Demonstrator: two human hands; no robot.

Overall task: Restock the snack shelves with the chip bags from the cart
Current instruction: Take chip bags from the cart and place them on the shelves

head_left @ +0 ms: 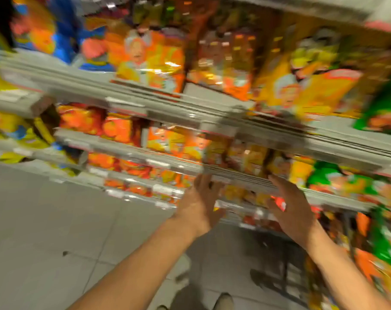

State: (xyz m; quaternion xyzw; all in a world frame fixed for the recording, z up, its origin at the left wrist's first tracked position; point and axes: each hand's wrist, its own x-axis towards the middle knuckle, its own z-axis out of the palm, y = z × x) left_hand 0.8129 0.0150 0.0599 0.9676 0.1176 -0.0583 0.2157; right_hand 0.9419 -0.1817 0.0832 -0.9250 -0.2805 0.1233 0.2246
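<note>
The whole view is smeared by motion. My left hand point(199, 202) and my right hand point(289, 209) reach side by side toward the front edge of a low grey shelf point(239, 177), palms facing each other and fingers spread. Yellow chip bags point(239, 193) stand on the shelf below, in the gap between my hands. I see nothing clearly gripped in either hand. A small red and white patch point(279, 203) shows by my right thumb; I cannot tell what it is. A dark wire frame point(272, 280), possibly the cart, sits low under my right forearm.
Rows of orange and yellow chip bags point(152, 63) fill the upper shelves, with green bags point(382, 108) at the right and blue ones point(62, 30) at the top left. Grey tiled floor point(55, 231) spreads to the left. My shoe point(223, 300) shows at the bottom.
</note>
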